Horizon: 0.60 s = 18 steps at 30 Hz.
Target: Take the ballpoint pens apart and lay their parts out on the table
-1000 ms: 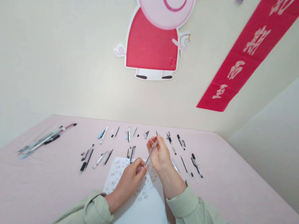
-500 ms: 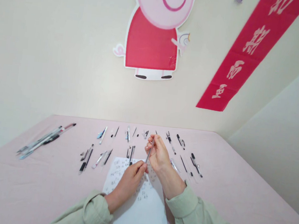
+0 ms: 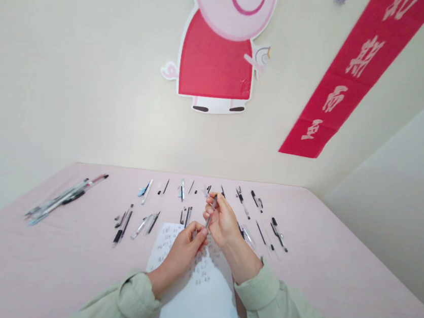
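Above a white sheet of paper (image 3: 192, 310) with handwriting on its upper half, both of my hands grip one slim pen (image 3: 211, 212). It stands tilted, with a dark upper part and a greyish lower part. My left hand (image 3: 185, 248) pinches the lower end between thumb and fingers. Near the upper end, my right hand (image 3: 223, 224) has its thumb and fingertips closed on it. My fingers hide both ends in part, so I cannot tell whether the pen is whole or only a barrel with a refill.
Pen parts lie in two rows on the pink tablecloth (image 3: 69, 265), among them a dark refill (image 3: 153, 222), a white pen (image 3: 147, 191) and a black-capped pen (image 3: 279, 234). A bundle of pens (image 3: 64, 198) lies at the left. Behind the table rises a wall with a pig cutout (image 3: 217, 67) and red banner (image 3: 341, 102).
My left hand has slid slightly up, nearer to my right hand. Less of the pen shows between my hands, and its upper part looks darker. The parts on the table look the same.
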Motion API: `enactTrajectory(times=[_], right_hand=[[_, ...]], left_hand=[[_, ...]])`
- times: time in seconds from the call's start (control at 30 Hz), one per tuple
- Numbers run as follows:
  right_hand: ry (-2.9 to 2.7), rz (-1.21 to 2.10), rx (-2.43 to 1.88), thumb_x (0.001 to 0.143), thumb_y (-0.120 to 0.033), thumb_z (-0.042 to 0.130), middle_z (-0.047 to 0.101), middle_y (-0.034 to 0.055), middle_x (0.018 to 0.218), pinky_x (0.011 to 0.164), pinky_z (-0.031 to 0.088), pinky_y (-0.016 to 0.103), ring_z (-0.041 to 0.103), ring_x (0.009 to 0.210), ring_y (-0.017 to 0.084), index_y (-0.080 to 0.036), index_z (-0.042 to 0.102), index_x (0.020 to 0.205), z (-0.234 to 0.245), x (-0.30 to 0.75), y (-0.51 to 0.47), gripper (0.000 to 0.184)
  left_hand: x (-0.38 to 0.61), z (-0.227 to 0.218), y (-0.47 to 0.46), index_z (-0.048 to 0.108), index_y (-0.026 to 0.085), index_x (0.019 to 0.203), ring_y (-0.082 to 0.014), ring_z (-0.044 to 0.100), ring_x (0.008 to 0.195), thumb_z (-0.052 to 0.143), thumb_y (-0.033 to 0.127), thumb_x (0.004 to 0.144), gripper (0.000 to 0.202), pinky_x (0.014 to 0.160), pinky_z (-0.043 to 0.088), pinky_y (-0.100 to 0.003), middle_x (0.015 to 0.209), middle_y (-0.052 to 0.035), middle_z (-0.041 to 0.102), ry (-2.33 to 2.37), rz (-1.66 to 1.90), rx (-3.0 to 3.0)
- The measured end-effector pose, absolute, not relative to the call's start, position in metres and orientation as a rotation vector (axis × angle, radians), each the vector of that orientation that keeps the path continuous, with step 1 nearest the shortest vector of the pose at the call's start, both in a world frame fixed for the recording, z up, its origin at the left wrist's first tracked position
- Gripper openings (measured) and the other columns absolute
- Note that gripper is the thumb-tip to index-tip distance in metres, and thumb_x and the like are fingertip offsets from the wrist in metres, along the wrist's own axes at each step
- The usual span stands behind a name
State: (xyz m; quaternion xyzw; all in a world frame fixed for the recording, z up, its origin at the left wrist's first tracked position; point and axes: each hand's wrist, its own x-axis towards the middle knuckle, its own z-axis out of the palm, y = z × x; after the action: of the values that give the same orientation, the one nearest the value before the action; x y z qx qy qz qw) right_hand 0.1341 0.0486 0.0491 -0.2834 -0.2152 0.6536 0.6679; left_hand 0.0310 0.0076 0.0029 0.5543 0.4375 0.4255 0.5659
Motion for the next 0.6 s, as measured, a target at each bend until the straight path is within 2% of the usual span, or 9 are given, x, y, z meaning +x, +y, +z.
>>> enactTrajectory(times=[0.13, 0.33, 0.47, 0.53, 0.6], right_hand=[[-0.483, 1.481, -0.666, 0.079, -0.031, 0.063, 0.058, -0.0028, 0.066, 0.044, 0.036, 0.019, 0.042, 0.045, 0.006, -0.018, 0.061, 0.079, 0.0504, 0.1341, 0.0495, 0.013], [-0.498, 1.491, -0.658, 0.080, -0.030, 0.062, 0.059, -0.0030, 0.065, 0.045, 0.037, 0.019, 0.043, 0.046, 0.006, -0.018, 0.061, 0.079, 0.0498, 0.1337, 0.0488, 0.012], [-0.473, 1.491, -0.641, 0.081, -0.030, 0.061, 0.060, -0.0024, 0.065, 0.045, 0.037, 0.018, 0.044, 0.046, 0.006, -0.017, 0.062, 0.078, 0.0486, 0.1349, 0.0499, 0.012], [-0.467, 1.485, -0.640, 0.081, -0.029, 0.061, 0.060, -0.0025, 0.065, 0.045, 0.036, 0.018, 0.044, 0.046, 0.006, -0.017, 0.062, 0.078, 0.0485, 0.1351, 0.0499, 0.012], [-0.473, 1.483, -0.641, 0.080, -0.029, 0.062, 0.060, -0.0026, 0.065, 0.045, 0.037, 0.017, 0.044, 0.046, 0.005, -0.017, 0.062, 0.079, 0.0488, 0.1349, 0.0493, 0.012]], left_hand=[[0.0315, 0.0007, 0.0073, 0.053, 0.018, 0.073, -0.0123, 0.048, 0.054, 0.041, 0.062, 0.083, 0.047, 0.051, 0.036, -0.025, 0.065, -0.0003, 0.056, 0.984, 0.946, 1.305], [0.0299, 0.0016, 0.0085, 0.053, 0.019, 0.074, -0.0115, 0.045, 0.055, 0.053, 0.058, 0.079, 0.040, 0.053, 0.037, -0.024, 0.063, 0.0026, 0.051, 1.013, 0.995, 1.326], [0.0299, -0.0005, 0.0081, 0.057, 0.017, 0.072, -0.0127, 0.041, 0.053, 0.035, 0.063, 0.085, 0.053, 0.051, 0.033, -0.025, 0.057, 0.0021, 0.046, 1.043, 0.947, 1.344], [0.0303, -0.0009, 0.0081, 0.056, 0.017, 0.071, -0.0127, 0.040, 0.053, 0.037, 0.061, 0.085, 0.050, 0.052, 0.032, -0.026, 0.057, 0.0030, 0.045, 1.038, 0.949, 1.382], [0.0303, -0.0005, 0.0082, 0.052, 0.019, 0.072, -0.0114, 0.039, 0.053, 0.047, 0.057, 0.083, 0.040, 0.052, 0.032, -0.025, 0.059, 0.0045, 0.045, 1.031, 0.981, 1.409]])
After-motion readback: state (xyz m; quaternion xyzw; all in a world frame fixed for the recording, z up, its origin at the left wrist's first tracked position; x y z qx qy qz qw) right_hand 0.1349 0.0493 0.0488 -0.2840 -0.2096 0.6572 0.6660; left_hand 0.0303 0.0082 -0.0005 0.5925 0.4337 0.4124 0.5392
